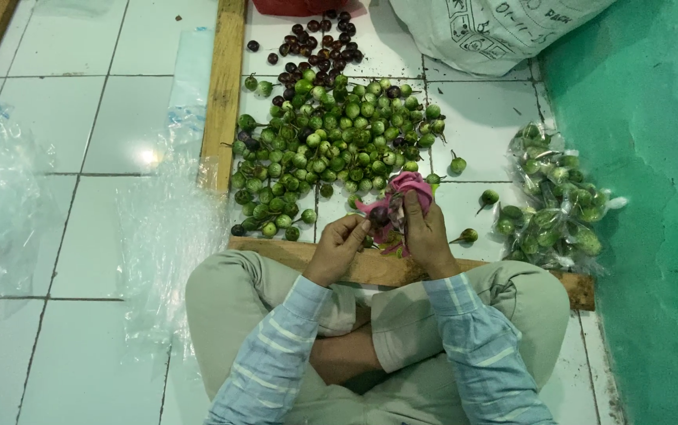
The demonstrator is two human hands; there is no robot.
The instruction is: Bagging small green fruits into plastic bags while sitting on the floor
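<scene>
I sit cross-legged on a white tiled floor. My right hand [427, 233] grips a pink cloth [406, 189]. My left hand [339, 245] pinches a small dark purple round eggplant [379, 214] against that cloth. Just beyond my hands lies a big pile of small green round eggplants [331, 142]. Behind it is a smaller pile of dark purple ones [317, 47]. A few green ones [469, 234] lie loose to the right of my hands.
A wooden plank [370, 267] lies across in front of my knees, and another plank [222, 94] runs along the pile's left. Clear plastic bags [166, 228] lie on the left. Packed bags of eggplants [555, 205] rest by the green wall [653, 197]. A white sack [488, 27] is at the back.
</scene>
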